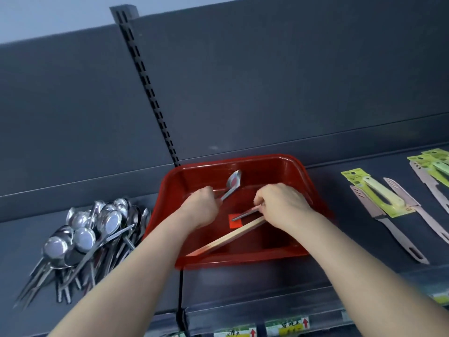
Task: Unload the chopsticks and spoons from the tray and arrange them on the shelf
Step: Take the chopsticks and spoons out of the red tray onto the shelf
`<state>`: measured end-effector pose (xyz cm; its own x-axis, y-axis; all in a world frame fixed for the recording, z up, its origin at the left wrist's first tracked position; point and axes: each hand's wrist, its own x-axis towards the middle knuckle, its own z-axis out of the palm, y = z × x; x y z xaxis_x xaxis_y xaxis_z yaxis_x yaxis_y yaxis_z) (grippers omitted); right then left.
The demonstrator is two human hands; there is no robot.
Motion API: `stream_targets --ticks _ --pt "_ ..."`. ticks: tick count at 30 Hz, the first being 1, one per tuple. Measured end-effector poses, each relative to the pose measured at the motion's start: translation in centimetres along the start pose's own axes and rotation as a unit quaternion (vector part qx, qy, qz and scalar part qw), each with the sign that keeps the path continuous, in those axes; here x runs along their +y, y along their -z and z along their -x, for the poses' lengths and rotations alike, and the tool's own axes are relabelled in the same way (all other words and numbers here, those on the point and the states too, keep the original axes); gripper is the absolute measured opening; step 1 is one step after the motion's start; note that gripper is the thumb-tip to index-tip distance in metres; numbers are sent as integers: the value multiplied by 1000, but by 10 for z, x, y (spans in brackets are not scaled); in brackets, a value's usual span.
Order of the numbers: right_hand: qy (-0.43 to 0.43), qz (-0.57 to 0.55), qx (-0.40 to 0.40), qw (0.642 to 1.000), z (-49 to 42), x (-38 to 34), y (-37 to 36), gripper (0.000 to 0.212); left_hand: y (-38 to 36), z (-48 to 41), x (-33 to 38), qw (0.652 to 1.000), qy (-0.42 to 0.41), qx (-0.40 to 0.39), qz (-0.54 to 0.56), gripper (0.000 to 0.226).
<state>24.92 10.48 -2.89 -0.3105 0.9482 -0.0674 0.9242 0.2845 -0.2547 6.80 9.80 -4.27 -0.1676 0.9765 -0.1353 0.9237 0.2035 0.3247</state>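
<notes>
Red tray (245,260) on the shelf (364,271), nearly emptied. The left hand (202,206) has its grip closed on the handle of a steel spoon (232,184); the right hand (279,205) pinches wooden chopsticks (228,240) at their upper ends. Both items look light, rigid and smooth, so they are likely slippery; hold near the ends. Spoon pile (90,229) lies to the left.

I see a glossy red plastic tray (243,164); the spoon (232,183) in it is polished metal, like the mirror-bright spoon pile (92,232); the chopsticks (228,239) look like pale matt wood; the shelf (340,239) is matt dark grey.
</notes>
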Motion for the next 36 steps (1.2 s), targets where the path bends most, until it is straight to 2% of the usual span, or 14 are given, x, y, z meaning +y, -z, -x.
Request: stream_targets --ticks 2,6,9,12,14,17,20,25,30,36 --pt "20 25 -40 999 -15 -14 -3 34 5 9 -6 999 2 32 26 26" --pt "84 104 -82 988 -33 -31 -17 34 10 22 -12 995 8 67 80 23" --pt "147 192 -70 968 -34 -37 -24 34 11 30 -20 989 14 85 123 19" --pt "197 235 -40 951 -30 -35 -25 29 14 38 -30 985 11 102 142 16" --pt "200 213 1 956 -27 -34 -19 26 19 43 -34 978 7 123 168 15" --pt "219 137 127 958 -18 -50 -4 17 34 54 -45 952 13 193 235 20" --pt "287 49 257 922 -6 -87 4 13 51 61 -70 933 36 251 256 19" --pt "362 -9 322 875 4 -163 -11 23 75 80 -132 930 78 272 234 23" --pt "340 15 324 883 7 -224 -42 27 86 102 -206 938 112 269 185 20" --pt "234 75 274 930 5 -278 -94 30 76 112 -265 962 108 235 86 20"
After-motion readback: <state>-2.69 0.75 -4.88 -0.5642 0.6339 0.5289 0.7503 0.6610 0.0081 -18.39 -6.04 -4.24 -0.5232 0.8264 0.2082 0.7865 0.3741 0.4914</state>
